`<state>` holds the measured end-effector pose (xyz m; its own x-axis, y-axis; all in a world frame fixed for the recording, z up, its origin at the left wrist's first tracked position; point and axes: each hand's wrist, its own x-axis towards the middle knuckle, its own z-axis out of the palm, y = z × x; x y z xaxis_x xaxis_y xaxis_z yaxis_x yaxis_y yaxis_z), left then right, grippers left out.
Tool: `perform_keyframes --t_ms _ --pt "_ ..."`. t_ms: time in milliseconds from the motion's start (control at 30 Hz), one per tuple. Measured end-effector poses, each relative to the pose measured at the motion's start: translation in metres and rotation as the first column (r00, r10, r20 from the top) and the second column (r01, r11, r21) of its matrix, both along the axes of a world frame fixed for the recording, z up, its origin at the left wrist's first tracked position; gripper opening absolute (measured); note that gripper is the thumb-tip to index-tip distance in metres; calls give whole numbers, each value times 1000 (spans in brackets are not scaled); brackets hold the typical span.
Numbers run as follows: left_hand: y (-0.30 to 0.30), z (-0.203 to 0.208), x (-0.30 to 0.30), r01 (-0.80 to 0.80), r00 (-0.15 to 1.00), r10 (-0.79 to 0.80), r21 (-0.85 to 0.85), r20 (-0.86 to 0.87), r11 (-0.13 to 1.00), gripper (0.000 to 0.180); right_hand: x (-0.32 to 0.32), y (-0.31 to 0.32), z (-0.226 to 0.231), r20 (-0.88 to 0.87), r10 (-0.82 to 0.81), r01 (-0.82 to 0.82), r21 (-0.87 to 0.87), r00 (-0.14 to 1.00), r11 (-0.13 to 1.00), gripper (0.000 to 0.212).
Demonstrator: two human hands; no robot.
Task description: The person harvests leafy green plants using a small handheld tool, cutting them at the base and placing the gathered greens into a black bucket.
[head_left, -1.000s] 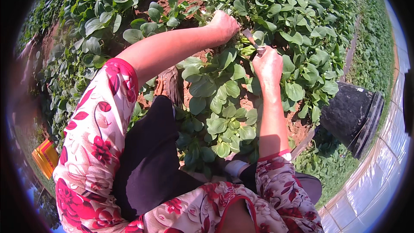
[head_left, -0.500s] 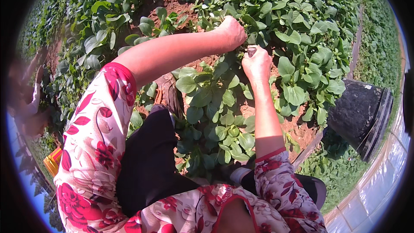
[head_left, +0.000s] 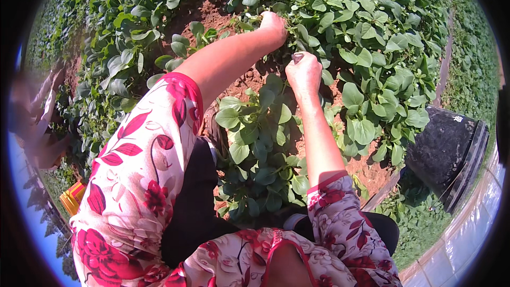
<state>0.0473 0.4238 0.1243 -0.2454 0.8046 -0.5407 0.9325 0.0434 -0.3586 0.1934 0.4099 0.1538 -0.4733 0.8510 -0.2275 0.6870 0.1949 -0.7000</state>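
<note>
A dark-ended hand tool (head_left: 298,58) sits just above the middle of the frame, in the right hand (head_left: 306,74), whose fingers are wrapped tightly around it; only a short dark end shows at the top of the fist, and the rest is hidden by the hand or the leaves. Up and to the left, near it but apart, the left hand (head_left: 273,27) reaches in among leafy green plants (head_left: 313,41), its back toward the camera and its fingers curled out of sight, so I cannot tell whether they grip a stem. Broad, rounded leaves fill most of the upper frame, with reddish-brown soil (head_left: 369,172) showing between the plants at the centre and right. Below the hands, a clump of larger leafy greens (head_left: 255,127) stands between the forearms, its lower part in shade. The person's floral shirt (head_left: 119,196) and dark trousers (head_left: 186,207) take up the lower frame. A black bucket (head_left: 438,141) appears tilted at the right, beside the greens, with pale sheeting (head_left: 459,239) curving along the lower right edge. At the lower left lies a yellow-orange object (head_left: 73,196), too small to identify.
</note>
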Motion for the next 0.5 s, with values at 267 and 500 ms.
perform_keyframes --t_ms 267,500 --pt "-23 2 -19 -64 988 40 156 149 986 20 9 -5 15 138 365 -391 327 921 860 8" --pt "-37 2 -24 -22 996 0 246 89 969 20 42 22 21 4 21 -22 253 1000 967 14"
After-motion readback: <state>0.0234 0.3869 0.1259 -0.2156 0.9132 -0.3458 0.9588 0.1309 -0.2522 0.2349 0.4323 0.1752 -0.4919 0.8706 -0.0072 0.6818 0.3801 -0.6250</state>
